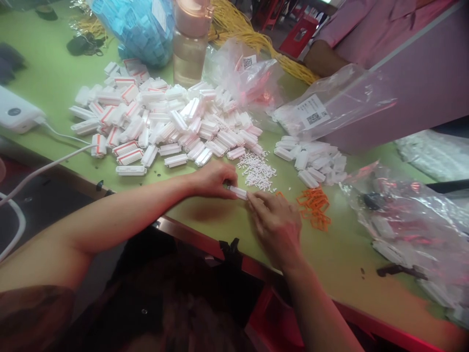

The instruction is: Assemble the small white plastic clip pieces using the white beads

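Observation:
Between my two hands, just above the green table, is a white plastic connector housing (239,192). My left hand (215,179) is closed round its left end, and the fingers of my right hand (276,222) pinch its right end. Beyond my hands lies a scatter of tiny white pins (256,171). A large heap of white connector housings (164,117), some with an orange strip, spreads behind and to the left. Right of my right hand is a small pile of orange rectangular frames (315,205), with more white plastic pieces (313,161) behind it.
On the green table (348,254) stand a water bottle (190,44) and a bag of blue parts (139,29). Clear plastic bags (410,220) lie right. A white device with a cable (18,110) sits left. Yellow cables (252,34) run behind. A person in pink (366,29) sits opposite.

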